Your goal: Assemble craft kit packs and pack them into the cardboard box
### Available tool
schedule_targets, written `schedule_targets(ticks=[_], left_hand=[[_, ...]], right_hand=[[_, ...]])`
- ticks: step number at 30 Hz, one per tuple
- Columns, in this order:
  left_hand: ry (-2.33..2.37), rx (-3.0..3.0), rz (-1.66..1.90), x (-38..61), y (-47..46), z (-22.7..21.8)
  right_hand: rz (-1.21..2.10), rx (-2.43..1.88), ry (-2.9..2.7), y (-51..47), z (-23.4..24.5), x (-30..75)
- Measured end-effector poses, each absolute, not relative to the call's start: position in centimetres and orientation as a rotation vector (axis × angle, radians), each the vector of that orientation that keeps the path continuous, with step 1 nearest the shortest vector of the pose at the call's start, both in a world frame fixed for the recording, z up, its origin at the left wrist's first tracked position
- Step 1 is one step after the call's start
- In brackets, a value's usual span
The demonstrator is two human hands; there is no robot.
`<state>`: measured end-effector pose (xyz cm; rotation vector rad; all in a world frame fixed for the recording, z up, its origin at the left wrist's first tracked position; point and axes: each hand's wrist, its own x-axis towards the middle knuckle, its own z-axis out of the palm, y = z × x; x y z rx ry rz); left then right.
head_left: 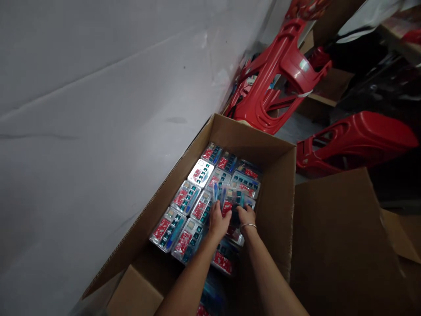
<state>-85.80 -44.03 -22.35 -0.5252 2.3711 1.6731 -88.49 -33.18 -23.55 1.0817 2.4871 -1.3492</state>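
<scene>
Inside an open cardboard box (pixel 276 206) set against a grey wall (pixel 98 131), the left hand (pixel 218 221) and right hand (pixel 246 217) sit close together, fingers clamped on a clear blister pack (pixel 232 197) of red, teal and blue contents, lying over the others. About twelve more such packs (pixel 200 172) lie in the box, some overlapping, so the count is uncertain. Two red plastic chairs (pixel 279 74) are beyond it.
</scene>
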Motion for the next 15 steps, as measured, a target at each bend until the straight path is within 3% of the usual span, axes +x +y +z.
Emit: schedule_targets(ticks=[8,15], left_hand=[[2.153,-0.776,1.756,-89.5,-45.7,-24.5],[1.931,-0.966,1.866,-89.9,-46.2,-25.6]], right_hand=[[-1.182,1.051,2.560,-33.6,-23.6,-91.4],[-1.372,1.127,2.320,-31.5,-24.2,-91.6]])
